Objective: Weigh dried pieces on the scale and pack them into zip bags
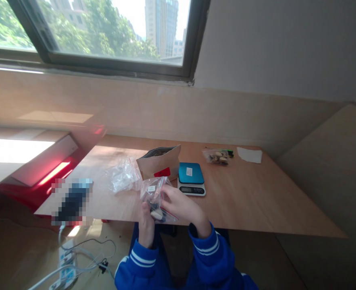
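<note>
A small clear plastic bag with a few pale and dark pieces inside is held at the near edge of the wooden table. My left hand grips its lower part from below. My right hand is closed on the bag's right side, fingers curled over it. Both sleeves are blue with white stripes. Just behind the bag stand an open brown paper pouch with a red label and a small scale with a teal top.
A heap of clear empty bags lies left of the pouch. A filled clear bag and a white paper lie at the table's far side. A blurred dark object sits near the left edge. Cables and a power strip lie on the floor.
</note>
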### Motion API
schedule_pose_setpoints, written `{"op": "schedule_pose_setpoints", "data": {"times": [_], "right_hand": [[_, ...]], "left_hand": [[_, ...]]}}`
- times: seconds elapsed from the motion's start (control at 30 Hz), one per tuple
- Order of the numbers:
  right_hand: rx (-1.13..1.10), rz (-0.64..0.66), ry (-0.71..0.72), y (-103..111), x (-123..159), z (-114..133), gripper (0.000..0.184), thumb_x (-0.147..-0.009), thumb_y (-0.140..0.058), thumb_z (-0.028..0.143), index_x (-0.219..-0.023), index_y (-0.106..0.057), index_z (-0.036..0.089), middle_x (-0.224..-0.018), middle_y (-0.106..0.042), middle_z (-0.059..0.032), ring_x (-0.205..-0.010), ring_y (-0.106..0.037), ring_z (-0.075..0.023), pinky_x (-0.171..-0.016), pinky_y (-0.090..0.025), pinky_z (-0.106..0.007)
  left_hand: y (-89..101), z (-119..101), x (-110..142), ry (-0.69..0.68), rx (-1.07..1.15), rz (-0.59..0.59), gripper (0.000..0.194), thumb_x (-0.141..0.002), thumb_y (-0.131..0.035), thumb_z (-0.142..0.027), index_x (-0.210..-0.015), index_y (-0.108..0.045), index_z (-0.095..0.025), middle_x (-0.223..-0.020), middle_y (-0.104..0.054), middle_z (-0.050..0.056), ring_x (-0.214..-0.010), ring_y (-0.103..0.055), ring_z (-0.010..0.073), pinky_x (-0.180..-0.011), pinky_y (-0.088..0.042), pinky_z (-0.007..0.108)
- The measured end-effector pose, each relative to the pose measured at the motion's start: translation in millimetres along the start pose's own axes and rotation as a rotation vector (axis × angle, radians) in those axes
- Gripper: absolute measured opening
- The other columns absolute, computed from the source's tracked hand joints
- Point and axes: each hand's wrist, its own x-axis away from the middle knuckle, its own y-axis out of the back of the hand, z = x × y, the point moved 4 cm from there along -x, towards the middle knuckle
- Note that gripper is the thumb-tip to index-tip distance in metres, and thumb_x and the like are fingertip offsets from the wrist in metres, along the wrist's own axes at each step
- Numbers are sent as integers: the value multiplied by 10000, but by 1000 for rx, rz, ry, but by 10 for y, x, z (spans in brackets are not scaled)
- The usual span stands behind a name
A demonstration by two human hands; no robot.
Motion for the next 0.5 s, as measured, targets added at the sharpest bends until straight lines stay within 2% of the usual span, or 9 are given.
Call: {"op": "schedule_pose_setpoints", "data": {"times": [0.07,0.13,0.23,0.33,0.4,0.5], "right_hand": [[-4,80,57,-100,-7,-15,232,-804,-582,117,-1019,-647,176,-1134,-658,-61,-1098,-584,-221,-972,-433,-326],[-21,149,72,-148,5,-26,327,-781,-623,135,-1101,-640,199,-1190,-644,-47,-1153,-557,-229,-1019,-402,-333],[-4,193,43,-157,42,-58,403,-748,-649,129,-1141,-628,216,-1153,-658,-31,-1137,-561,-228,-997,-418,-315],[22,212,47,-174,69,-112,376,-717,-655,101,-1076,-639,211,-1099,-668,-28,-1133,-557,-229,-992,-415,-301],[21,225,46,-194,80,-162,300,-712,-656,99,-996,-641,198,-1044,-675,-27,-1059,-585,-214,-947,-437,-287],[-24,229,-13,-196,102,-231,189,-740,-652,145,-924,-617,176,-924,-677,-15,-821,-607,-151,-746,-482,-239]], "left_hand": [[-1,7,7,-15,-20,26,661,-891,-305,-657,-1235,-604,-179,-1254,-644,94,-1231,-545,248,-1119,-330,410],[11,21,6,-10,-41,39,683,-886,-287,-671,-1229,-605,-173,-1239,-651,102,-1217,-556,254,-1109,-345,418],[37,37,-1,11,-109,22,666,-878,-331,-668,-1207,-613,-163,-1243,-648,113,-1233,-544,263,-1113,-336,428],[37,22,-6,0,-152,4,626,-859,-424,-646,-1242,-591,-179,-1306,-613,104,-1283,-500,260,-1125,-324,413],[27,6,-12,-7,-144,4,614,-860,-455,-620,-1287,-563,-193,-1362,-573,92,-1317,-465,251,-1135,-312,397],[40,5,-29,43,-116,-21,617,-882,-422,-608,-1322,-542,-193,-1389,-550,83,-1345,-431,242,-1149,-289,386]]}}
